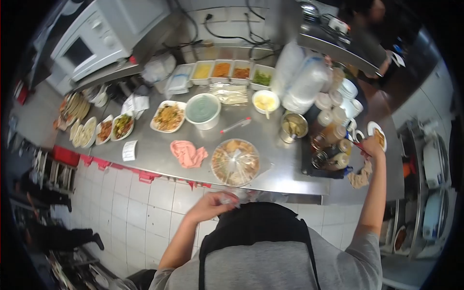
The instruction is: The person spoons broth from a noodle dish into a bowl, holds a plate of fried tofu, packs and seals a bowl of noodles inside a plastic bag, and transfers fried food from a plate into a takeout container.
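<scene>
My left hand [212,205] is in front of the counter's near edge, by the black apron, its fingers closed on a crumpled bit of clear plastic [231,199]. Just beyond it sits a round bowl of food [235,163] with clear plastic drawn over its top. My right hand [372,146] reaches far right, beside a dark crate of sauce bottles [333,147]. Its fingers are curled around something partly red that I cannot make out. Close by are a small white plate with brown food [378,135] and a crumpled tan cloth [360,176].
A pink cloth [188,153], a red-and-white marker [236,125], a lidded white tub [203,111] and a metal pot [294,127] stand on the steel counter [275,166]. Trays of toppings [222,71] line the back. Filled dishes [123,126] are at left; stacked containers [304,77] stand behind.
</scene>
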Available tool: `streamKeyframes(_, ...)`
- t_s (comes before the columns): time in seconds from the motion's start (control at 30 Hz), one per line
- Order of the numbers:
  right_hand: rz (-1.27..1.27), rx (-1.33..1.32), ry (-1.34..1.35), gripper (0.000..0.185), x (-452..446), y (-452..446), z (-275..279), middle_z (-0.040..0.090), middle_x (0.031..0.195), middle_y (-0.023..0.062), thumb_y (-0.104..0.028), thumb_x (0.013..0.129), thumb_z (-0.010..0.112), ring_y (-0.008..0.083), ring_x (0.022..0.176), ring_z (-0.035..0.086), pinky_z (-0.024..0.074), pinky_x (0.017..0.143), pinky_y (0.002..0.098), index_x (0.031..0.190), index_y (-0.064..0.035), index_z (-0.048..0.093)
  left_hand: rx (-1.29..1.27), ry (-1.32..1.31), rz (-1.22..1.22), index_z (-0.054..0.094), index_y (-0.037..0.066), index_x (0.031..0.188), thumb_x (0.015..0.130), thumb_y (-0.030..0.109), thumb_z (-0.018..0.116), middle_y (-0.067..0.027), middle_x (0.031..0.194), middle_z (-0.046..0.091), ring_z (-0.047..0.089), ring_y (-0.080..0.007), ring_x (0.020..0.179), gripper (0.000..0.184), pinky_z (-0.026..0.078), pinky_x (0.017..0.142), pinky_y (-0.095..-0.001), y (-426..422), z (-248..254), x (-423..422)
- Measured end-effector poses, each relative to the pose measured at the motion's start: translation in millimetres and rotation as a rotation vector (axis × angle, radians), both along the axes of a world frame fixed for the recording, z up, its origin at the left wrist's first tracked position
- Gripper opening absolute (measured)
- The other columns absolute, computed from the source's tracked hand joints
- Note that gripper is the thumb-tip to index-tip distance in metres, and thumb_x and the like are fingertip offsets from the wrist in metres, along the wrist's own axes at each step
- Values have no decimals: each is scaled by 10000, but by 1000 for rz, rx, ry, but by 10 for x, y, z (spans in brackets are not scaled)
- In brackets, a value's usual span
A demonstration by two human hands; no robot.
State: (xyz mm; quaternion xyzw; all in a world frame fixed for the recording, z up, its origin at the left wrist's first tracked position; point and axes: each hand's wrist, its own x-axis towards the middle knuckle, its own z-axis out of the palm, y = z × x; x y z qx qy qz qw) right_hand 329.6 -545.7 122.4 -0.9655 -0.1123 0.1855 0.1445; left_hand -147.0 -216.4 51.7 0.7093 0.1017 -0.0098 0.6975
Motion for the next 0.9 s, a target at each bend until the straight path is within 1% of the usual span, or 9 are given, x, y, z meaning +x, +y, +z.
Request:
streamKeyframes(0.07,501,-303,-142,322,929,-232,-658,621,546,125,-158,831,494,211,458,619,499,438,336,611,15,651,-40,81,22,645,4,976,869,131,611,-58,1031,629,575,-106,920,170,474,793,-261,-160,-218,-12)
streamKeyframes(0.1,451,-271,-129,307,546,68,-213,616,545,141,-205,804,542,235,479,628,506,461,345,593,-19,666,-13,106,26,655,14,971,887,211,598,-44,985,636,565,-94,892,221,464,755,-243,-228,-229,-18)
streamKeyframes(0.17,903,-462,-644,270,1865,-199,-1253,635,729,220,-204,784,540,337,702,640,511,671,415,695,17,665,27,269,9,665,29,969,918,328,535,-15,896,647,562,-71,818,329,455,712,-228,-296,-316,-26)
streamKeyframes(0.2,763,-455,-597,308,1665,8,-984,624,842,256,-217,800,494,390,803,608,474,754,460,797,52,645,2,296,52,659,24,986,925,347,514,-17,874,653,579,-77,793,359,467,722,-230,-345,-462,-27)
streamKeyframes(0.23,259,-93,-405,387,1225,325,-547,609,900,284,-280,826,456,419,874,589,450,797,482,857,65,629,-135,271,120,654,19,1000,924,328,520,-25,881,655,589,-87,795,345,473,731,-233,-402,-512,-24)
streamKeyframes(0.3,100,-77,-518,480,893,665,-301,595,920,309,-358,855,422,439,943,566,427,850,486,880,75,626,-251,239,196,647,11,1019,918,286,534,-39,895,658,603,-100,803,314,483,747,-239,-474,-626,-31)
streamKeyframes(0.67,231,468,-677,469,1619,548,-945,615,1062,190,-375,927,422,316,959,590,438,833,365,1070,39,588,188,375,327,677,31,992,783,69,626,-57,916,685,627,-122,829,218,486,772,-258,-817,-1287,57)
streamKeyframes(0.8,104,820,-418,446,1336,-65,-728,616,996,81,-390,939,451,136,922,538,411,840,264,1082,5,602,-214,446,556,699,33,900,772,34,607,-67,777,673,606,-107,686,157,485,632,-243,-931,-1976,127)
streamKeyframes(0.9,-77,873,-329,416,661,-439,-359,624,1018,62,-390,923,482,137,923,565,421,802,267,1070,-24,615,-274,501,516,674,-7,967,749,-6,610,-86,860,684,633,-114,769,228,500,718,-236,-938,-2232,324)
